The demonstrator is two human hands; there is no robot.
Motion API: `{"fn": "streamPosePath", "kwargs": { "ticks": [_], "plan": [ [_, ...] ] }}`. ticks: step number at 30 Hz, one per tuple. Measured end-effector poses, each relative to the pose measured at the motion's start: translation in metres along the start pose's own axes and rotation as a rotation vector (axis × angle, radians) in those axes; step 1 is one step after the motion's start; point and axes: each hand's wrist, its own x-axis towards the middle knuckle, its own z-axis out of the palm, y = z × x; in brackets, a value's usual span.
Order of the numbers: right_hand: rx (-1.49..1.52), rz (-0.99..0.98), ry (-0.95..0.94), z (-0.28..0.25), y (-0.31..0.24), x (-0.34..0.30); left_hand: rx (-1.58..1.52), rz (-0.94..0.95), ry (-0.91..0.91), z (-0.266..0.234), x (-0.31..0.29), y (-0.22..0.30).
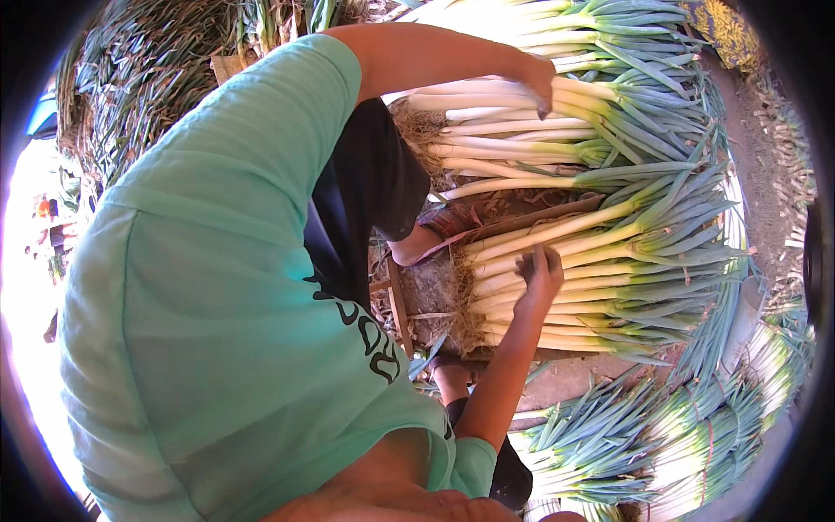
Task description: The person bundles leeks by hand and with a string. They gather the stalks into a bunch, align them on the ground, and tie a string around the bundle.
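Long green onions with white stalks, rooty ends and blue-green leaves lie side by side in front of me. My left hand (539,83) hangs over the far bunch (509,148), fingers pointing down. Its fingers are blurred, and whether they grip a stalk is hidden. Over the nearer bunch (557,296) is my right hand (541,271), with its fingers bent and somewhat apart. No stalk shows between those fingers. The roots of both bunches point toward my legs, and their leaves fan out to the right.
A low wooden frame (400,304) stands by my foot, and a board (539,217) shows between the bunches. More green onions (591,435) lie at lower right, beside tied bundles (709,435). A heap of dry-leaved stalks (148,87) fills the upper left. A yellow patterned sack (724,33) is at upper right.
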Motion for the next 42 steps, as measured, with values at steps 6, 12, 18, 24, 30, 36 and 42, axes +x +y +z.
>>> {"fn": "streamPosePath", "kwargs": {
  "ticks": [6, 12, 18, 24, 30, 36, 42],
  "plan": [
    [0.385, -0.073, -0.497, 0.096, -0.069, -0.014, -0.142, 0.087, -0.123, 0.004, -0.027, 0.096],
    [0.6, -0.009, -0.42, 0.1, -0.061, -0.044, -0.27, 0.161, -0.084, 0.068, -0.022, 0.075],
    [0.485, 0.009, -0.263, 0.069, -0.025, -0.085, -0.84, -0.376, 0.086, 0.145, -0.108, 0.086],
    [0.197, 0.036, -0.185, 0.044, -0.018, -0.139, -1.678, -0.219, -0.391, 0.184, -0.131, 0.1],
    [0.083, -0.013, -0.216, 0.01, -0.005, -0.202, -1.659, -0.096, -0.445, 0.178, -0.142, 0.128],
    [0.181, -0.177, -0.014, -0.022, 0.022, -0.19, -1.407, 0.216, -0.342, 0.155, -0.148, 0.214],
    [0.33, -0.423, 0.193, -0.055, -0.019, -0.141, -1.131, 0.525, -0.271, 0.145, -0.12, 0.291]
  ]
}}
